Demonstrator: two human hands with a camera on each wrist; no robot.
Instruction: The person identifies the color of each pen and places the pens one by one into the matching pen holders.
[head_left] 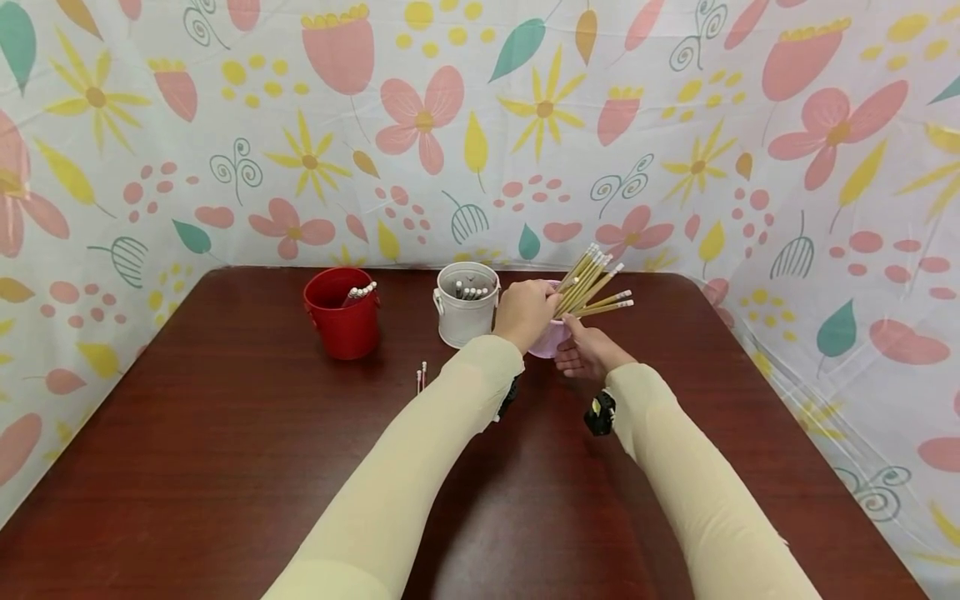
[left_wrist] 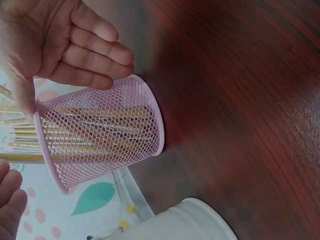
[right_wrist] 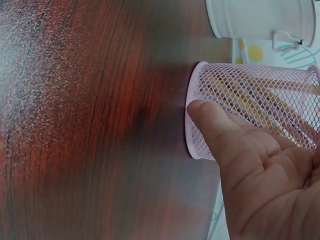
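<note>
Several yellow pencils point(head_left: 592, 279) with white erasers fan out of a pink mesh pencil cup point(left_wrist: 100, 132). The cup stands upright on the table. At its left rim my left hand point(head_left: 525, 312) is bent beside the pencils, and its curled fingertips point(left_wrist: 10, 200) show in the left wrist view; I cannot tell whether they pinch a pencil. My right hand point(head_left: 588, 350) is at the cup's right side. Its thumb touches the rim in the left wrist view, while the other fingers point(right_wrist: 210, 120) reach loosely down along the mesh, with the palm uncurled.
Left of the cup stands a white bucket point(head_left: 453, 321) with several white-ended pencils inside. Farther left is a red bucket point(head_left: 345, 329) holding several more. Two thin reddish pencils point(head_left: 422, 377) lie by my left sleeve, partly hidden. A patterned sheet point(head_left: 420, 208) hangs behind the brown table point(head_left: 225, 450).
</note>
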